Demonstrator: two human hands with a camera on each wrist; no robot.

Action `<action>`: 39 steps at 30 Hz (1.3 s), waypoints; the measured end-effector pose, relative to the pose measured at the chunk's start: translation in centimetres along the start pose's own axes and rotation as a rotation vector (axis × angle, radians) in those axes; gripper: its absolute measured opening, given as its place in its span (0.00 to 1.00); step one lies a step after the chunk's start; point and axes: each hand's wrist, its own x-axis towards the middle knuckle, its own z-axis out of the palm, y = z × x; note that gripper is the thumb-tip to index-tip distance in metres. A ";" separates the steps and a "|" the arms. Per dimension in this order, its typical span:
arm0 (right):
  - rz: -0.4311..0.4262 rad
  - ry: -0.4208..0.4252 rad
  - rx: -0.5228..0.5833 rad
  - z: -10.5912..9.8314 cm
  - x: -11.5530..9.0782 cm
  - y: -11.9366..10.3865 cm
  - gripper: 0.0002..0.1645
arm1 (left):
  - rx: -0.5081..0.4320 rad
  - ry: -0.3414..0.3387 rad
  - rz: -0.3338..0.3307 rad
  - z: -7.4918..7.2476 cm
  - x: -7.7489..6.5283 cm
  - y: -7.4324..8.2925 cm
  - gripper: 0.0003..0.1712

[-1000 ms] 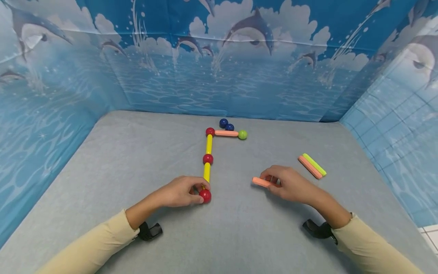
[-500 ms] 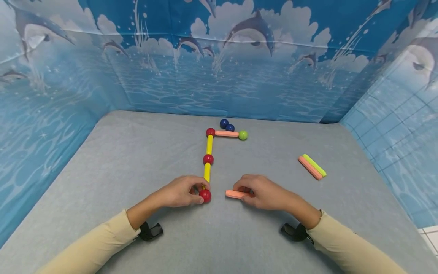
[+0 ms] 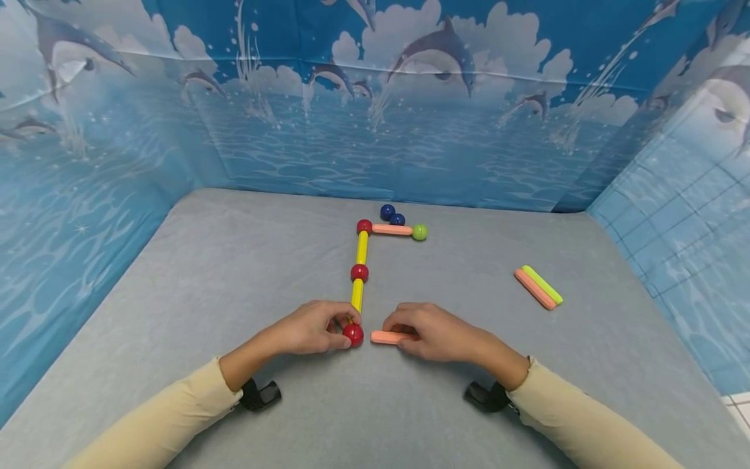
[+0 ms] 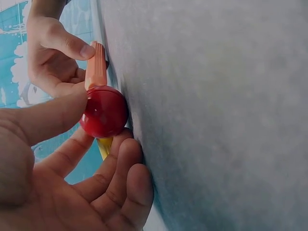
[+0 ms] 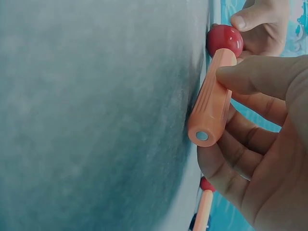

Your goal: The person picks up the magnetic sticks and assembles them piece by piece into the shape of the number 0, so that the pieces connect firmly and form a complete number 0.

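Observation:
My left hand (image 3: pixel 313 327) pinches a red ball (image 3: pixel 353 335) at the near end of a chain on the cloth. Two yellow sticks (image 3: pixel 362 247) and two more red balls (image 3: pixel 360 273) run away from it in a line. From the farthest red ball an orange stick (image 3: pixel 392 230) goes right to a green ball (image 3: pixel 419 232). With thumb and fingers my right hand (image 3: pixel 442 333) holds another orange stick (image 5: pixel 211 106), lying level, its left tip just short of the near red ball in the head view. A silvery disc (image 5: pixel 202 135) shows in its other end.
Two dark blue balls (image 3: pixel 387 212) lie behind the far orange stick. To the right, a loose orange stick (image 3: pixel 535 288) and a yellow-green stick (image 3: pixel 543 284) lie side by side. A dolphin-print curtain (image 3: pixel 293 150) hangs behind the grey cloth surface (image 3: pixel 246 254).
My right hand has carried its orange stick left and slightly nearer to me, up close to the near red ball. The left hand has kept its pinch on that ball.

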 end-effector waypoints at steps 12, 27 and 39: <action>-0.029 0.017 -0.013 -0.1 0.8 -0.7 0.16 | 0.021 0.006 0.018 0.0 0.1 0.2 0.14; -0.020 -0.004 0.069 -1.1 1.2 0.3 0.15 | 0.051 0.000 0.009 0.2 0.0 0.2 0.18; 0.301 0.428 0.087 -6.6 6.7 8.1 0.15 | 0.009 0.004 -0.014 0.1 -0.2 0.1 0.17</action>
